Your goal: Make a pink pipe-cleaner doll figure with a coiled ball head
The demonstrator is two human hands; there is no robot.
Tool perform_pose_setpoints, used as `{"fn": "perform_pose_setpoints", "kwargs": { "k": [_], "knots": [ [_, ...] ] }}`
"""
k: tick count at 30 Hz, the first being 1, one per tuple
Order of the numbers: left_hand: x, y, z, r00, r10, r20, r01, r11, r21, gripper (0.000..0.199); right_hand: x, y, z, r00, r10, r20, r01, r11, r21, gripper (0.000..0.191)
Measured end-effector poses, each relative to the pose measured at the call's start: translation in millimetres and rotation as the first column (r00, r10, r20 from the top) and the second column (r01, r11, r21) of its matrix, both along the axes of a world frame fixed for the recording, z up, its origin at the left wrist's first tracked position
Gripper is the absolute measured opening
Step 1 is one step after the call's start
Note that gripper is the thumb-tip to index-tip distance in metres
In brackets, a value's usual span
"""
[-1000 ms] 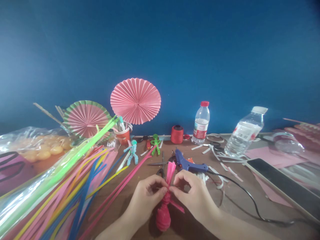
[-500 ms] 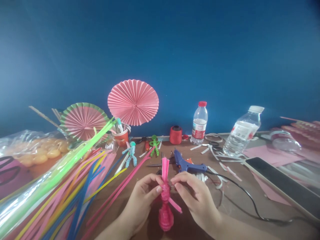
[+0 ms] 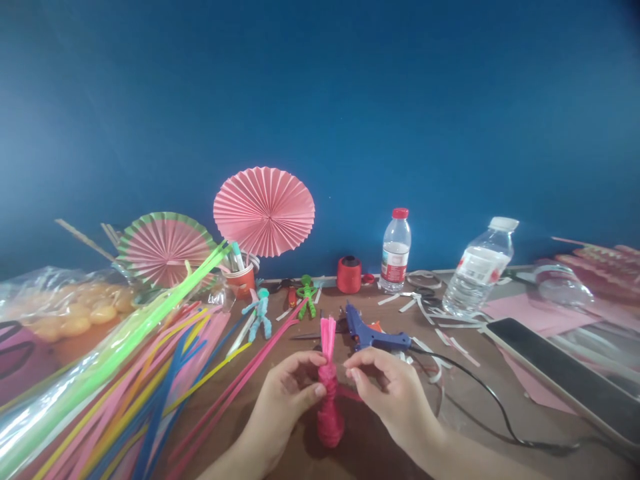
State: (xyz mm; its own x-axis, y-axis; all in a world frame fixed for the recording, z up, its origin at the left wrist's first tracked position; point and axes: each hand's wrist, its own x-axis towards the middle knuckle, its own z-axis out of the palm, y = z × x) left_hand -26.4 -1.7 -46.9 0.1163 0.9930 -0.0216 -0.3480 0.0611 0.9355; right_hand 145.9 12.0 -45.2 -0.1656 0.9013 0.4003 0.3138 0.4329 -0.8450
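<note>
A bright pink pipe-cleaner figure (image 3: 330,423) stands upright in front of me, its body tightly wound and a bundle of loose strands (image 3: 327,337) sticking up from the top. My left hand (image 3: 287,397) pinches its upper part between thumb and fingers. One short pink strand juts out to the right, its end partly behind my other thumb. Just right of the figure is my right hand (image 3: 395,397), fingers curled, thumb and forefinger brought together; whatever lies between the tips is too small to make out.
Behind the hands lies a blue glue gun (image 3: 373,332) with a black cord. Small blue (image 3: 261,313) and green (image 3: 307,297) pipe-cleaner figures stand further back. Pipe cleaners (image 3: 150,373) crowd the left. Water bottles (image 3: 395,257), paper strips and a phone (image 3: 555,367) are on the right.
My right fingertips have drawn slightly away from the figure. The side strand now points more level toward my right hand. The figure has turned or shifted a little in my left hand.
</note>
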Motion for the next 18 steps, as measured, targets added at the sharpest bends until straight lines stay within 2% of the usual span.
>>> {"fn": "perform_pose_setpoints", "kwargs": {
  "k": [3, 5, 7, 9, 14, 18],
  "knots": [
    [0, 0, 1.8, 1.0, 0.004, 0.001, -0.004, 1.0, 0.012, 0.027, 1, -1, 2.5, 0.999, 0.025, 0.021, -0.026, 0.999, 0.031, 0.013],
    [-1, 0, 2.5, 0.999, -0.031, -0.009, 0.032, 0.999, 0.043, 0.029, 1, -4, 5.3, 0.994, 0.099, 0.049, -0.103, 0.992, 0.079, 0.012],
    [-2, 0, 2.9, 0.997, -0.068, -0.042, 0.071, 0.994, 0.08, 0.029, -1, -7, 7.8, 0.973, 0.205, 0.107, -0.22, 0.963, 0.157, 0.012],
    [-2, 0, 3.5, 0.992, -0.077, -0.098, 0.088, 0.99, 0.107, 0.029, -3, -10, 9.0, 0.955, 0.253, 0.155, -0.286, 0.926, 0.246, 0.016],
    [0, -2, 5.6, 0.976, -0.023, -0.214, 0.054, 0.989, 0.141, 0.03, -8, -11, 3.9, 0.955, 0.135, 0.263, -0.233, 0.891, 0.39, 0.007],
    [2, 0, 1.8, 0.982, 0.004, -0.189, 0.022, 0.991, 0.134, 0.032, -6, -9, 0.8, 0.928, 0.034, 0.372, -0.25, 0.796, 0.552, 0.011]
  ]
}}
